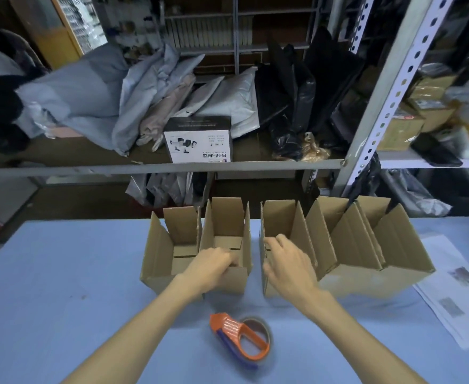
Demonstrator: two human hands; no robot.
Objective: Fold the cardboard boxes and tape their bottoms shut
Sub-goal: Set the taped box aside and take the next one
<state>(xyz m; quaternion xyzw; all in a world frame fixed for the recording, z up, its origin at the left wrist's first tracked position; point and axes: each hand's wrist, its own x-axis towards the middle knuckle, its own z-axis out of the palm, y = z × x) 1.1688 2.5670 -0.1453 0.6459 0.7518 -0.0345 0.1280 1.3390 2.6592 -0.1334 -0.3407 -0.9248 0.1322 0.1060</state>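
Cardboard boxes, left hand, right hand

Five brown cardboard boxes, upright, top flaps raised, in a row on blue table; gap between second and third. Orange tape dispenser lies nearer, apart.

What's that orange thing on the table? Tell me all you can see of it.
It is a tape dispenser: an orange plastic frame with a ribbed head, a dark blue strip along its edge, and a roll of brownish tape held in its loop. It lies flat on the blue table, nearer the person than the cardboard boxes. Nothing else touches it.
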